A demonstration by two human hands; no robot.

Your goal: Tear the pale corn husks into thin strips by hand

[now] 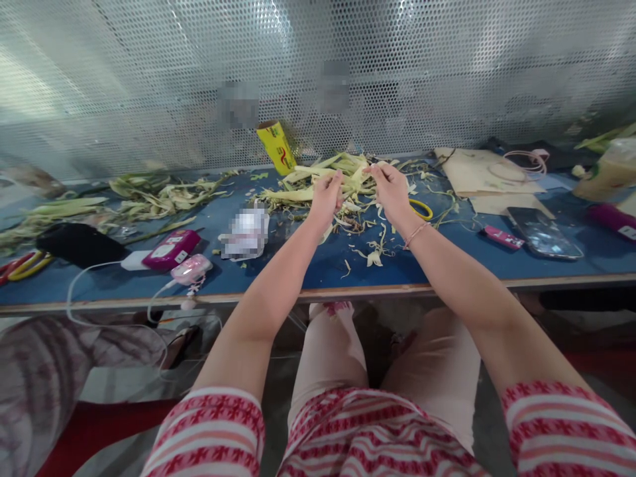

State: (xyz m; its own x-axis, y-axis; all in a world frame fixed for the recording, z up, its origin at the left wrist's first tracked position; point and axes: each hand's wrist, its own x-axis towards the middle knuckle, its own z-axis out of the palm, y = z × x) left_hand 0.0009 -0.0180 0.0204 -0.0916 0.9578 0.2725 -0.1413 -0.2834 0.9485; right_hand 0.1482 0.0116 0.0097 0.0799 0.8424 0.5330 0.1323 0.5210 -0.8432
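Observation:
Both my hands are over a pile of pale green-yellow corn husks (303,177) on the blue table. My left hand (326,199) is closed, thumb and fingers pinched at a pale husk strip (355,182) that lies between the two hands. Opposite it, my right hand (392,193) pinches near the strip's other side, fingertips together. The exact edges of the strip blend into the pile behind. Small torn husk scraps (375,255) lie on the table below the hands. Yellow scissor handles (421,209) show just beside my right wrist.
A yellow tube (277,147) leans behind the pile, near a perforated metal panel (308,79). On the left are more husks (163,197), a magenta device (171,250) and a black pouch (79,244). A phone (544,233), brown paper (481,171) and a drink cup (607,171) are right.

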